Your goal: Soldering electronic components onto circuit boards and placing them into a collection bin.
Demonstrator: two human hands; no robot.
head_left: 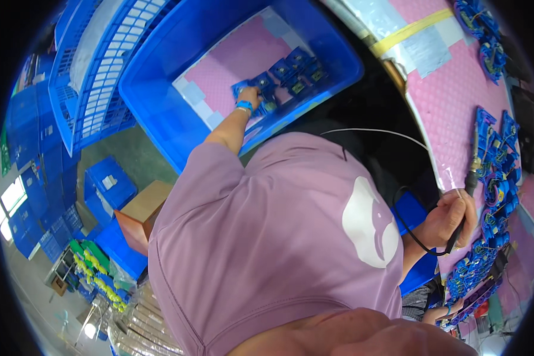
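Observation:
My left hand point(250, 97), a blue band at its wrist, reaches into a large blue plastic bin point(160, 127). Its fingers are closed at a blue circuit-board assembly point(240, 88) on the pink sheet lining the bottom. Several similar blue assemblies point(283, 69) lie beside it in the bin. Over by the pink-covered workbench point(418, 107), my right hand point(457, 216) is closed round a soldering iron point(472, 176) with a black cable. The iron points away from me, beside a long row of blue assemblies point(497, 190) with wires.
Blue crates point(101, 77) stand left of the bin. A cardboard box point(145, 213) and blue containers point(110, 181) are on the floor side. A white cable point(374, 130) runs to the bench edge. Another person's hand point(442, 312) shows at the bench's lower end.

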